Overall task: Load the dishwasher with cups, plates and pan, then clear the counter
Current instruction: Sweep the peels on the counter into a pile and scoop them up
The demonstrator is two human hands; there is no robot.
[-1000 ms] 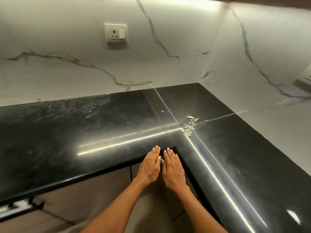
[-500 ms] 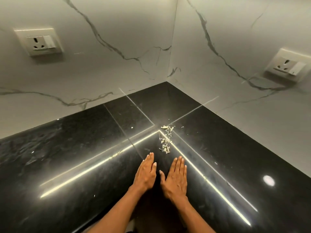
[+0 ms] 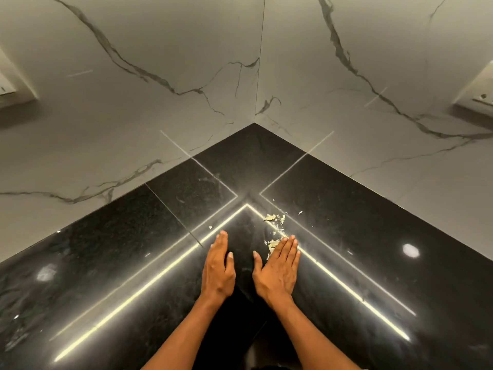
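Both hands lay flat and empty on the black counter (image 3: 112,263); the scraps (image 3: 276,231) trailed away just beyond the right hand (image 3: 277,271), its fingertips (image 3: 289,240) touching them, the left hand (image 3: 218,271) farther off.

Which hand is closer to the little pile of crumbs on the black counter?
The right hand. Its fingertips reach the near edge of the crumbs and look to be touching them. The left hand lies flat on the counter further left, apart from the pile.
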